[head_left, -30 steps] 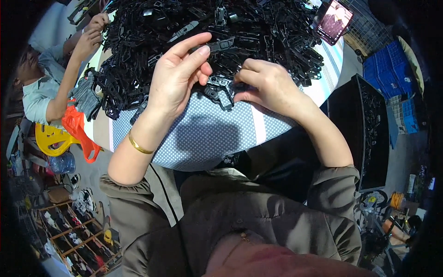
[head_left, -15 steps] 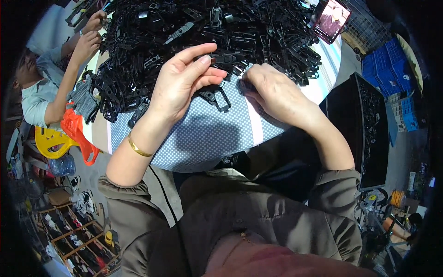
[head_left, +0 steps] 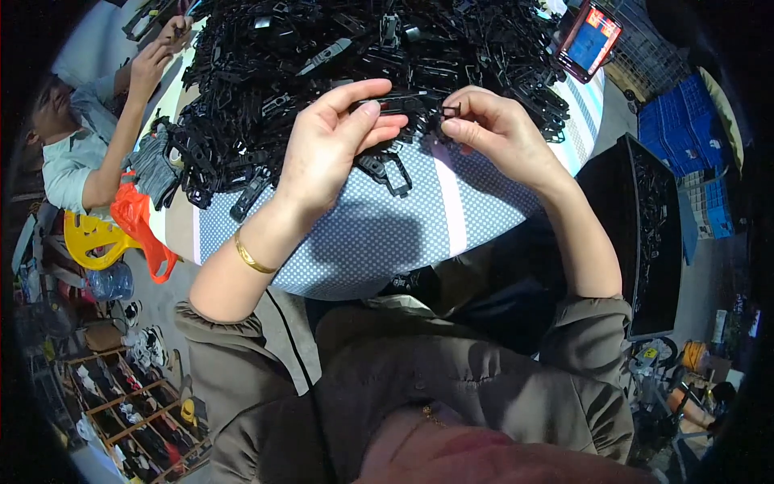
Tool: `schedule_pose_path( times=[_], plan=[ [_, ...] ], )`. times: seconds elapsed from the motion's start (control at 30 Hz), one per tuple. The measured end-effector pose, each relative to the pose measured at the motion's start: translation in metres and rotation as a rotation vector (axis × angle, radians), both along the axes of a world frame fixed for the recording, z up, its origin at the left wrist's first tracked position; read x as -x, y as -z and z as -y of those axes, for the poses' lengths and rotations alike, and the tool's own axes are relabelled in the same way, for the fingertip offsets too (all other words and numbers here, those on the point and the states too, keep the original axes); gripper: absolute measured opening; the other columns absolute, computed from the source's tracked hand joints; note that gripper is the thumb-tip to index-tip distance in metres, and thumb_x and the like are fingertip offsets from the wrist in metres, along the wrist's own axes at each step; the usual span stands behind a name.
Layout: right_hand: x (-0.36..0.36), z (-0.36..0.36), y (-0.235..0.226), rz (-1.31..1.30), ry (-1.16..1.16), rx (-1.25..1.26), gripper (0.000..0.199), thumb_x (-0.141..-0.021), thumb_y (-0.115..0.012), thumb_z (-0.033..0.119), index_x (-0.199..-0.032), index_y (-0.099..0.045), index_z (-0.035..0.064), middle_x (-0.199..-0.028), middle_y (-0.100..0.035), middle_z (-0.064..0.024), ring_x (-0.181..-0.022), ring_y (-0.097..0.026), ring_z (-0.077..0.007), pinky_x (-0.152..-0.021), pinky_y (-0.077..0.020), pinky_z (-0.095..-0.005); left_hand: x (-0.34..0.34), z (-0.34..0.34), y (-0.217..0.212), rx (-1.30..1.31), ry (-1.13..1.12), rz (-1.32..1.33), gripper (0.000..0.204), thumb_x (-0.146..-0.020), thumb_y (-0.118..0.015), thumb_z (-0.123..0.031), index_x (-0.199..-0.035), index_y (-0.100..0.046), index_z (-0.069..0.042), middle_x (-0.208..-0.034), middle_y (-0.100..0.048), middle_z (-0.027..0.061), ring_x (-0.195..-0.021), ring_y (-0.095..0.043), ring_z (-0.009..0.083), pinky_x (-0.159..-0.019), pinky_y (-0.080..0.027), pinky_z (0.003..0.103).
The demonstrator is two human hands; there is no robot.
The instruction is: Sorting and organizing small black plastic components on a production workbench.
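My left hand (head_left: 326, 153) is raised over the near edge of a heap of black plastic parts (head_left: 322, 60), its thumb and fingers closed around a slim black plastic part (head_left: 399, 105) that largely blends into the heap behind. To its right, my right hand (head_left: 504, 133) pinches a small black frame-like piece (head_left: 453, 109) between thumb and forefinger. The two held pieces are close together; I cannot tell whether they touch. Below my left fingers, a black part with a rectangular loop (head_left: 395, 176) lies on the dotted tablecloth (head_left: 363, 242).
A phone (head_left: 588, 42) with a lit screen stands at the heap's right. A black bin (head_left: 645, 234) of parts sits right of the table, near blue crates (head_left: 685, 129). Across on the left, a co-worker's hands (head_left: 153, 64) work beside an orange bag (head_left: 133, 214) and yellow stool (head_left: 93, 238).
My right hand has turned and lifted from the heap's edge, bringing the small black piece into sight. The left hand keeps its pose. The co-worker's hands have shifted, and the phone's picture differs.
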State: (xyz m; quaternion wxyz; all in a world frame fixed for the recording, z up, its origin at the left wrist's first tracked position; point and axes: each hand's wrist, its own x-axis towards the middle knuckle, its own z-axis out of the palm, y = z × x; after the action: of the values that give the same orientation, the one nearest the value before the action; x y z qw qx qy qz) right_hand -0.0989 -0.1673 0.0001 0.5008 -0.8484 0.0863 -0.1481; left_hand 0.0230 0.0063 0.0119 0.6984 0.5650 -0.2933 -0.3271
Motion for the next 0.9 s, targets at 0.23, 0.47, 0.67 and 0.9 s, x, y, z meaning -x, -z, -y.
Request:
schedule_pose_path(
  times=[0.23,0.47,0.67,0.9],
  plan=[
    [0.003,-0.004,-0.008,0.097,-0.150,-0.218,0.032,-0.078,-0.067,0.008,-0.107,-0.053,0.0010,-0.074,-0.058,-0.0005,-0.066,-0.053,-0.0046,-0.060,-0.0444,-0.0184,0.004,-0.001,0.002,-0.036,0.057,-0.013,0.032,-0.093,-0.042,-0.009,-0.121,-0.044,0.007,-0.107,-0.057,0.0186,-0.096,-0.060,0.0218,-0.083,-0.051,0.026],
    [0.008,-0.015,-0.019,0.106,-0.077,-0.255,0.033,-0.078,-0.066,0.005,-0.107,-0.051,-0.0009,-0.082,-0.059,-0.0009,-0.076,-0.057,-0.0061,-0.069,-0.0470,-0.0190,0.004,-0.001,0.004,-0.063,0.150,-0.169,0.034,-0.093,-0.042,-0.011,-0.122,-0.043,0.008,-0.105,-0.057,0.0182,-0.094,-0.060,0.0205,-0.085,-0.051,0.029],
    [0.004,-0.027,-0.008,0.281,0.035,0.039,0.031,-0.077,-0.066,0.002,-0.105,-0.053,-0.0008,-0.091,-0.060,-0.0033,-0.083,-0.060,-0.0089,-0.068,-0.0475,-0.0200,0.003,0.001,0.005,-0.002,0.169,-0.297,0.035,-0.094,-0.040,-0.012,-0.123,-0.041,0.008,-0.105,-0.057,0.0185,-0.092,-0.060,0.0192,-0.084,-0.052,0.029],
    [-0.005,-0.029,0.000,0.450,0.108,0.403,0.026,-0.069,-0.071,0.005,-0.094,-0.063,0.0036,-0.088,-0.059,-0.0047,-0.075,-0.058,-0.0137,-0.064,-0.0459,-0.0230,0.003,0.000,0.008,-0.022,0.171,-0.264,0.035,-0.094,-0.041,-0.011,-0.123,-0.042,0.008,-0.106,-0.057,0.0164,-0.092,-0.060,0.0181,-0.083,-0.052,0.027]
  ],
)
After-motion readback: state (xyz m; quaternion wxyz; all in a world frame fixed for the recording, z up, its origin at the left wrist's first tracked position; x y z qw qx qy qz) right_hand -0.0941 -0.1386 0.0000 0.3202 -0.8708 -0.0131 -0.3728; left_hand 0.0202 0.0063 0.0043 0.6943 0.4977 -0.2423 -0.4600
